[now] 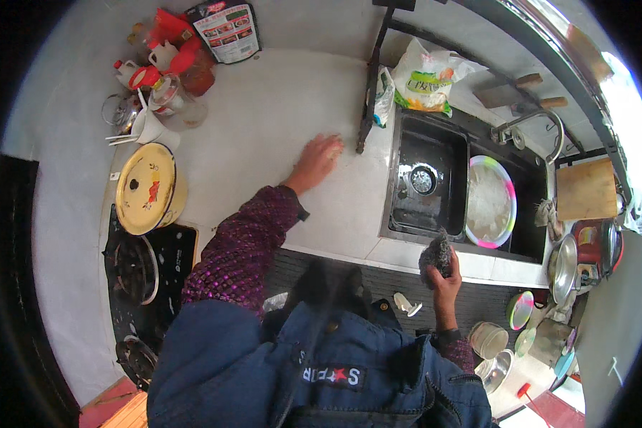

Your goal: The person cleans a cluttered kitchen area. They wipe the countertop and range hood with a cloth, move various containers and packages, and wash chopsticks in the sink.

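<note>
Wiping step, I judge: left hand (319,160) presses flat on the tabletop (264,128), right hand (442,274) grips a scourer (435,251), sink (406,227) at one o'clock.

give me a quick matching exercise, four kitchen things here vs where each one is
Things:
1. steel wool scrubber
2. yellow enamel lid
3. round basin with colourful rim
4. wooden cutting board

Places:
A. inside the sink
B. held in the right hand
C. on a pot beside the stove
D. right of the sink, by the faucet side

Pairs: 1-B, 2-C, 3-A, 4-D
</note>
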Demonstrator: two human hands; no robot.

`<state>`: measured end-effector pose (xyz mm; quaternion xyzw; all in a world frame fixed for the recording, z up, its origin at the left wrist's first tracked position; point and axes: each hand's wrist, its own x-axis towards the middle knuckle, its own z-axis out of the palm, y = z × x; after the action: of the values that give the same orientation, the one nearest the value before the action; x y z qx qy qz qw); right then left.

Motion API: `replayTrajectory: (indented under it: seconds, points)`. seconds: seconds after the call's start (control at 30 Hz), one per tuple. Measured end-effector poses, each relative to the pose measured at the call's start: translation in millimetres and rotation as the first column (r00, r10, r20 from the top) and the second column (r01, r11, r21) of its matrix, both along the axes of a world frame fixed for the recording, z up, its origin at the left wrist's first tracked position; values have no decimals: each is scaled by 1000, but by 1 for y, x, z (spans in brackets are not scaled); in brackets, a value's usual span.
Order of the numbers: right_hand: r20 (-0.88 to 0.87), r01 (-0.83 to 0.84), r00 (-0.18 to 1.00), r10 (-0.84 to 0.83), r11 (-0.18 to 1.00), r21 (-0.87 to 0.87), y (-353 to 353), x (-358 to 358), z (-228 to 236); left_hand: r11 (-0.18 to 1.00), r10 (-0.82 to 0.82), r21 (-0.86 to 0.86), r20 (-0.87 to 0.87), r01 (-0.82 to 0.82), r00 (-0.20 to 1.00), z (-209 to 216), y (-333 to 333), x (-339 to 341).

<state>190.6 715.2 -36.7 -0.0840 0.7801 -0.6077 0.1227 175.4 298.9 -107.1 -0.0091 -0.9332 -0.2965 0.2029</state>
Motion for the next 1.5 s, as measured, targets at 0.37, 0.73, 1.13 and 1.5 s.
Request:
replayTrajectory:
  seconds: [0.37, 0.73, 1.13, 1.5]
  points:
    - [-69, 99, 993, -95, 994, 56, -17, 5, 5, 777, -626, 90, 9, 623, 780, 8, 128, 37]
    - [53, -1, 999, 0, 1000, 19, -15, -1, 38, 170, -681, 983, 69, 66, 729, 46, 85, 9]
    - [-335, -403, 791, 512, 847, 346, -166, -25, -6, -196, -472, 971, 27, -134, 881, 116, 20, -24]
    - [248, -86, 958, 144, 969, -231, -12, -147, 26, 32, -733, 988, 126, -151, 669, 62, 220, -127]
